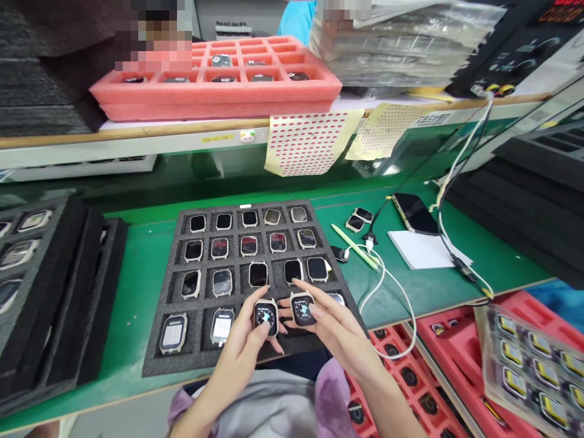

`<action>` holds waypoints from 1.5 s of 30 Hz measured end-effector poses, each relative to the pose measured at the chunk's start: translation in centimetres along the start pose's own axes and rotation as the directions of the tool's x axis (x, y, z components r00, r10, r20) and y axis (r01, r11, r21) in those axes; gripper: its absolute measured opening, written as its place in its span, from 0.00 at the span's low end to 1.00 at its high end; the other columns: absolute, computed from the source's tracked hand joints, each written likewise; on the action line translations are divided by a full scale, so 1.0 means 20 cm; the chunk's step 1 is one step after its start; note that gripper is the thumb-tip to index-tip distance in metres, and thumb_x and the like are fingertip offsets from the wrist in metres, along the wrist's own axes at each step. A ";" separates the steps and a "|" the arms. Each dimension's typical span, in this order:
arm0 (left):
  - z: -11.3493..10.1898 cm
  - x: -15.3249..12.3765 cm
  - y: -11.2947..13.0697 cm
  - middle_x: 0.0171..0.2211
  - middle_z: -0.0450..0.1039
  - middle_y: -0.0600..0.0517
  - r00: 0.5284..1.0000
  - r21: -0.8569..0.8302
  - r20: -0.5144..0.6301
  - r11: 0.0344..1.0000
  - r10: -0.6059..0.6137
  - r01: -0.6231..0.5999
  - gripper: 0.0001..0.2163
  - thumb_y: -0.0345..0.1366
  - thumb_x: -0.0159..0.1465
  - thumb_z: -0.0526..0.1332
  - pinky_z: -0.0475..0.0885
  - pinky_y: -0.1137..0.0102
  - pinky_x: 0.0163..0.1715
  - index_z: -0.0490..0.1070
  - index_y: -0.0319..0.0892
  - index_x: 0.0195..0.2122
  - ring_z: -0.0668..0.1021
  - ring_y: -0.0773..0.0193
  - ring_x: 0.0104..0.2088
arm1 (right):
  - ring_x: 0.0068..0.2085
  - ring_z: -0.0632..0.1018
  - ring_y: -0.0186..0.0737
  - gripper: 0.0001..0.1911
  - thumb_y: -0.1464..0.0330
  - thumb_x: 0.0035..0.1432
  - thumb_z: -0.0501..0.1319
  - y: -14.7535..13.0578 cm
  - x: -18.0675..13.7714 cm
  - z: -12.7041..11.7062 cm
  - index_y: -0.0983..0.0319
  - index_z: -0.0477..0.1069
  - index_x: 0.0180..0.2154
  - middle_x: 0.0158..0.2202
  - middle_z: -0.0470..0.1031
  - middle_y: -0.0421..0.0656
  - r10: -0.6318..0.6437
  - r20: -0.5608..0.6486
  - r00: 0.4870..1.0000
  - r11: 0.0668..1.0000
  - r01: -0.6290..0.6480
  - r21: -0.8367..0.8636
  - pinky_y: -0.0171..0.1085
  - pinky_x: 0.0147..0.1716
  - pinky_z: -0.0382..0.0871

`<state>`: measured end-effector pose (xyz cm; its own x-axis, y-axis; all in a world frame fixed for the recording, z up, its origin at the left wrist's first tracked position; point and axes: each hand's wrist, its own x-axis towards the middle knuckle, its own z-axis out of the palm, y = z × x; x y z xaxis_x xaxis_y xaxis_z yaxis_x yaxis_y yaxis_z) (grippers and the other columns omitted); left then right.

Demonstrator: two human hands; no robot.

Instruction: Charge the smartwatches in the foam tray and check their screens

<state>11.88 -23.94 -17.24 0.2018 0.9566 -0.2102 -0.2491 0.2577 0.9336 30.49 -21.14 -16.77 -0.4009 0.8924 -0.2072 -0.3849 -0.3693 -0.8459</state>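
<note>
My left hand [250, 333] is closed around a smartwatch case without a strap [265, 317], its lit screen facing up and my thumb on the lower part of the glass. In my right hand [335, 319] is a second smartwatch case [302, 309], also lit, with the thumb at its right edge. The two are held side by side above the front of a dark grey foam tray [152, 350]. Several more watch cases sit in the tray's compartments; two at the front left, such as this watch [174, 333], show pale lit screens. My hands hide part of the front row.
Black foam trays [68, 316] are stacked at left. A phone [415, 213], white pad [424, 249], green pen [354, 246] and white cable [410, 304] lie at right. Red foam trays [413, 401] stand low at right. A shelf above carries a pink foam tray [214, 100].
</note>
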 end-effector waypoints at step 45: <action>-0.02 -0.03 0.06 0.45 0.72 0.44 0.996 -0.226 0.081 0.974 0.049 -0.029 0.18 0.35 0.65 0.57 0.79 0.65 0.34 0.62 0.44 0.57 0.77 0.56 0.40 | 0.58 0.67 0.51 0.25 0.67 0.57 0.64 -0.05 0.01 0.02 0.55 0.65 0.56 0.57 0.67 0.48 -0.199 0.204 0.959 0.469 0.276 -0.839 0.52 0.59 0.60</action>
<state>11.05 -24.14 -16.04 0.2656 0.9538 -0.1402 -0.4623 0.2536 0.8497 30.39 -20.74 -15.73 -0.4774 0.8759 0.0699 0.4067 0.2907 -0.8661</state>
